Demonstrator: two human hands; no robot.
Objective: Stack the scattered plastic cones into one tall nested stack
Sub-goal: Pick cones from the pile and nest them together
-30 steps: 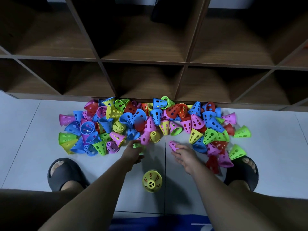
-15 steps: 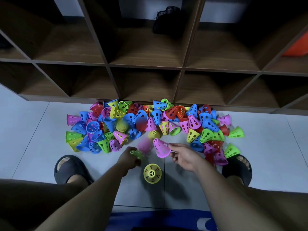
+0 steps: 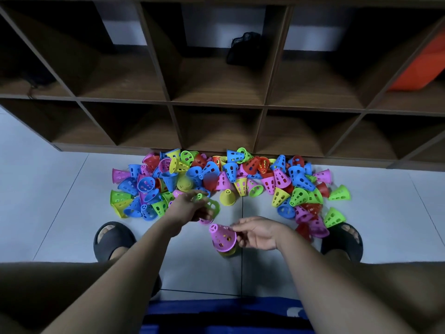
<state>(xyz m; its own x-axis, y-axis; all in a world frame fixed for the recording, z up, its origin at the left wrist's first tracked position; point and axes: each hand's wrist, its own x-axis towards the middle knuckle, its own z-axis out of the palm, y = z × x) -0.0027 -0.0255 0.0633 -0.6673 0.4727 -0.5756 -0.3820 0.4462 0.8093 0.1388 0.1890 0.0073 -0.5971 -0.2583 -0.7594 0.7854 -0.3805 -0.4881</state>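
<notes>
On the near floor tiles (image 3: 197,266): pink cone (image 3: 222,238) nests over yellow cone (image 3: 227,253), founding the stack | right hand (image 3: 258,233) pinches the pink cone's side, apparently seating it | left hand (image 3: 187,208) grips green cone (image 3: 213,206), probably queued next | beyond: loose cone pile (image 3: 240,174) against shelf unit (image 3: 216,102).
</notes>
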